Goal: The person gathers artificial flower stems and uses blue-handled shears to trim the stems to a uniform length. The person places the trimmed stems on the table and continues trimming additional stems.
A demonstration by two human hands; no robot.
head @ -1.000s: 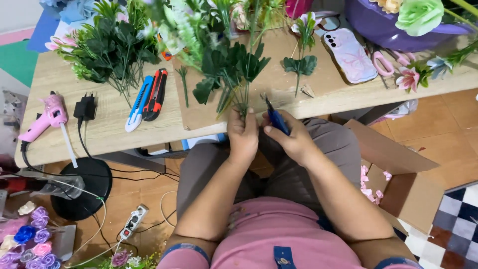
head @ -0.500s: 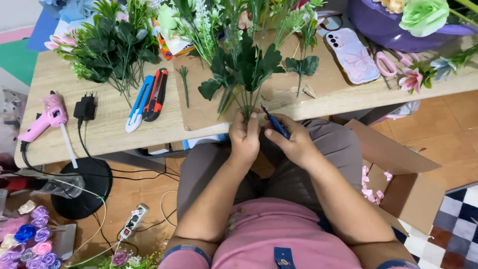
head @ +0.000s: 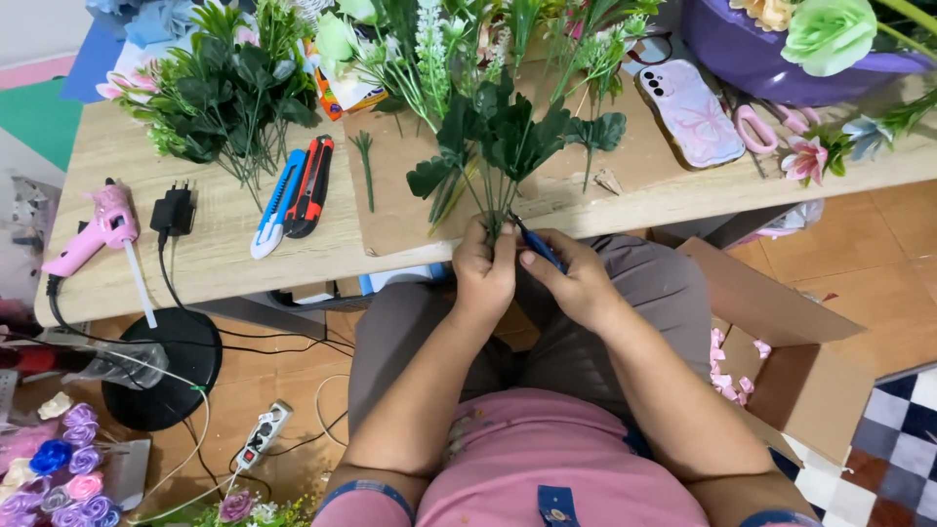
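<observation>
A bunch of artificial leafy stems [head: 503,146] stands upright at the near edge of the wooden table [head: 215,249], its dark green, jagged leaves fanning out above a tight cluster of thin stalks. The left hand [head: 485,273] is closed around the base of those stalks, fingers wrapped fully about them, just off the table's front edge and above the person's lap. The right hand [head: 576,283] sits beside it, touching or nearly touching, pinched shut on a small blue-handled tool [head: 536,244] whose tip points at the stalks just above the left fist; what kind of tool it is cannot be told.

The bunch rises over a sheet of brown cardboard [head: 400,210] lying on the table. On the cardboard, left of the bunch, lies a single short green sprig [head: 365,161]. Further left on the table lie a blue utility knife [head: 276,200] and a red-and-black utility knife [head: 309,185], side by side, and beyond them a black plug adapter [head: 174,210] and a pink glue gun [head: 98,229] near the table's left end. A heap of loose green foliage [head: 220,93] lies behind the knives. Right of the bunch, on the table, rest a phone in a pale patterned case [head: 690,112] and pink-handled scissors [head: 766,127].
</observation>
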